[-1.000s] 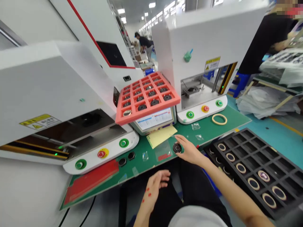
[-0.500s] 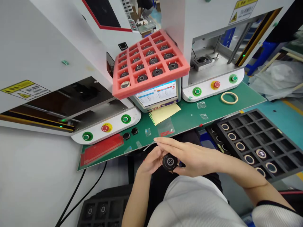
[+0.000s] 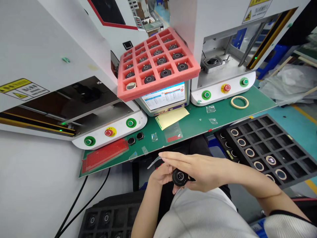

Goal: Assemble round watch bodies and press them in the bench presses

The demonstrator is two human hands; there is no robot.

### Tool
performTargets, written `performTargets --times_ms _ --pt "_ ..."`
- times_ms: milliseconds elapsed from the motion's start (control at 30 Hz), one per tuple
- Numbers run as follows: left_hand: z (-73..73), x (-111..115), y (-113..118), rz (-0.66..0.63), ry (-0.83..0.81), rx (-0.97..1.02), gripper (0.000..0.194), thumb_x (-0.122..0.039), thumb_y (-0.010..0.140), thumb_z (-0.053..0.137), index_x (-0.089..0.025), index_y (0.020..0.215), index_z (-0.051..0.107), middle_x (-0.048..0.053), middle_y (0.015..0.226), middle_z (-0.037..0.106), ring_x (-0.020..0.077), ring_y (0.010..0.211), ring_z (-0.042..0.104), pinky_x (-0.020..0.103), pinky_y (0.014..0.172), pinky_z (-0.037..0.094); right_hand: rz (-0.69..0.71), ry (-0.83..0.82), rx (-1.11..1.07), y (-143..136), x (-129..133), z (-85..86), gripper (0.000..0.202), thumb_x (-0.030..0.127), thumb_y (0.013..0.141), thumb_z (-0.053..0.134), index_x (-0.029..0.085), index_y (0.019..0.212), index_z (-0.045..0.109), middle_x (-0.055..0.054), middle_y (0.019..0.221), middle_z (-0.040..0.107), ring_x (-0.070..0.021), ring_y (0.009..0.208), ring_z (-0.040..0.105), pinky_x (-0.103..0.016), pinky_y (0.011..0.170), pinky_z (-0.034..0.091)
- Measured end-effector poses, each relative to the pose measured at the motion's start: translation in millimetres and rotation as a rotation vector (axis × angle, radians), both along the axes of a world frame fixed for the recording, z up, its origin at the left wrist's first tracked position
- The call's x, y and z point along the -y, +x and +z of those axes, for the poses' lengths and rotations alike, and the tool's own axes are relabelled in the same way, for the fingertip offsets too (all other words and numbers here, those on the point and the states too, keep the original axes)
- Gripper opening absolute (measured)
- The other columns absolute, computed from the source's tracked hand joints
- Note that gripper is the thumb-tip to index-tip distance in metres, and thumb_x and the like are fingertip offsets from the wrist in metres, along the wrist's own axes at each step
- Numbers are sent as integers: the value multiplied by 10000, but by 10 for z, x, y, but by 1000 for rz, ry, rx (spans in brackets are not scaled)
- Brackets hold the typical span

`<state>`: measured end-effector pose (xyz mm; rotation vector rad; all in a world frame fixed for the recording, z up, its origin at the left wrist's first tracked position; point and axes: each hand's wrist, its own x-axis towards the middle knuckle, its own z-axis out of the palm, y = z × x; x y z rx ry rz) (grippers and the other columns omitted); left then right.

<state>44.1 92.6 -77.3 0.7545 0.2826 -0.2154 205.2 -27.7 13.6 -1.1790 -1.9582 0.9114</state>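
A round black smartwatch body (image 3: 180, 178), its back with the ringed contacts facing up, is held between my two hands in front of my waist. My left hand (image 3: 162, 174) grips it from the left, with fingertips showing below it. My right hand (image 3: 199, 168) lies over its right and upper side, thumb against the edge and long fingers together, reaching across to my left hand. A clear, thin strip of film (image 3: 154, 162) sticks out by the right fingertips; which hand pinches it I cannot tell. The underside of the watch is hidden.
On the green bench (image 3: 195, 127) lie red film strips (image 3: 105, 157), two watch bodies (image 3: 135, 138) and a tape roll (image 3: 239, 102). A pink foam tray (image 3: 158, 87) of watch bodies sits atop a monitor (image 3: 163, 98). Black trays (image 3: 279, 142) (image 3: 116, 216) flank me; press machines stand behind.
Both hands and the watch body have shifted slightly down and to the right in view. More of the clear strip shows at the fingertips. The camera view has moved slightly.
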Motion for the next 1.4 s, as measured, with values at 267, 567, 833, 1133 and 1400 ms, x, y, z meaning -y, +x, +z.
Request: performTargets --times_ms 267,567,833,1133,1400 --pt "215 -16 -51 176 39 33 341 -391 701 789 -89 832 700 61 584 667 120 396 588 167 356 437 -105 116 -116 6 -73 -208 963 48 766 652 226 1538 105 -145 1598 195 -238 1423 343 -318 1049 471" --pt "295 173 88 680 278 -133 255 -333 797 726 -144 889 581 96 884 742 138 727 685 205 650 534 -1101 170 -676 -57 67 -585 117 177 830 674 247 882 751 -24 939 720 -104 613 662 -245 610 581" --pt "187 312 184 815 432 -139 299 -417 886 591 -124 929 629 82 858 720 55 493 492 179 461 378 -1021 -139 -946 -218 -4 -553 320 251 677 810 204 957 661 23 656 694 -105 543 621 -217 520 531" --pt "150 381 182 899 546 -65 479 -550 915 468 -121 1029 649 118 956 734 160 637 643 264 567 507 -946 -268 -994 -343 -85 -532 363 300 623 850 195 804 553 15 615 697 -107 502 604 -210 477 455" --pt "211 454 204 946 655 -82 455 -554 889 514 -151 1053 647 108 1033 717 214 852 679 261 663 526 -962 -236 -907 -416 -103 -505 317 303 675 807 205 819 542 19 589 696 -118 482 604 -224 485 443"
